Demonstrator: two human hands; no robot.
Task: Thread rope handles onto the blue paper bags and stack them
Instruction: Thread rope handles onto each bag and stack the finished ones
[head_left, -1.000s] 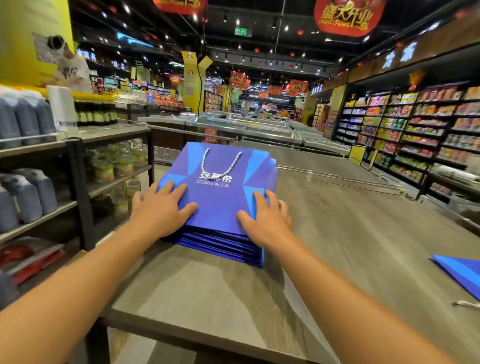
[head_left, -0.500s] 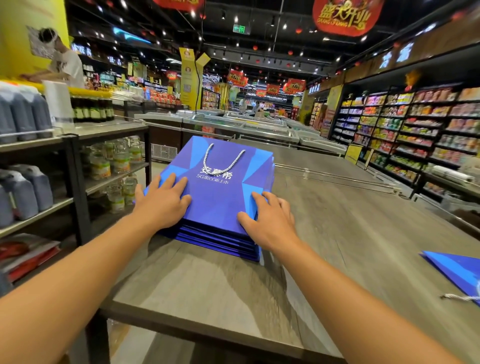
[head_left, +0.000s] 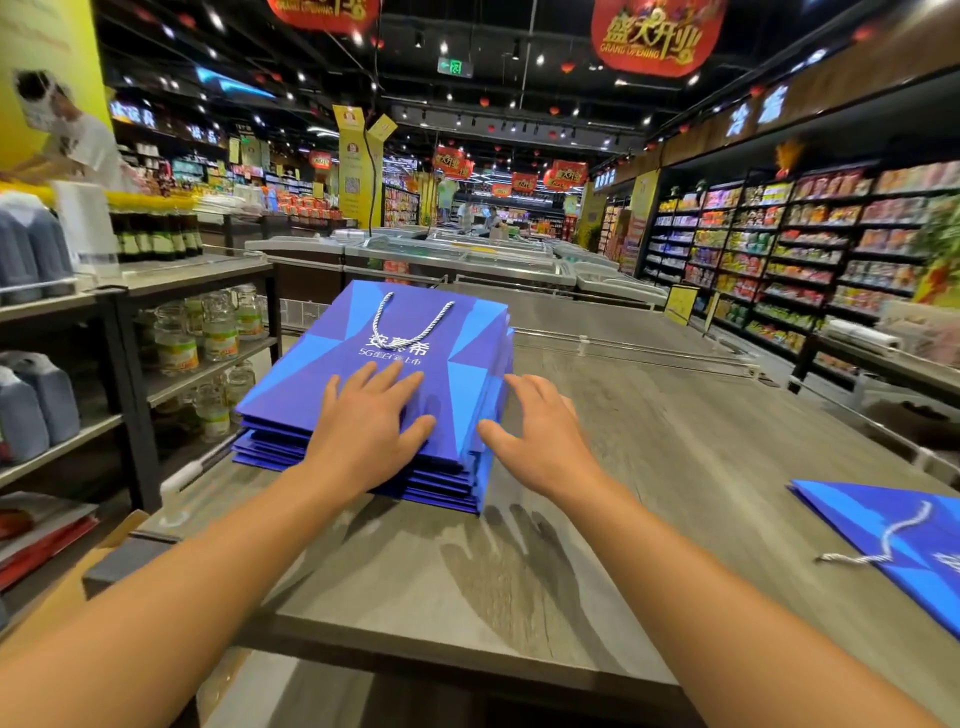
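A long grey wood-grain worktop (head_left: 675, 467) stretches ahead, bare down its middle. The flat stack of blue paper bags (head_left: 363, 457) overhangs its left edge. Another bag (head_left: 893, 535) lies at the right edge. The left hand (head_left: 363, 421) presses flat on top; the right hand (head_left: 540, 436) hovers spread beside the stack, grasping nothing. A white twisted rope handle (head_left: 415, 322) lies on the top bag.

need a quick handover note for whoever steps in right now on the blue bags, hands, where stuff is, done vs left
Left hand: open, flat on the top bag of the stack.
Right hand: open, at the stack's right edge; contact unclear.
Done: the top bag has its rope handle threaded and lies on the stack at the table's left.
Left: one loose bag lies at the right edge with a rope on it; thread it if needed, then stack.
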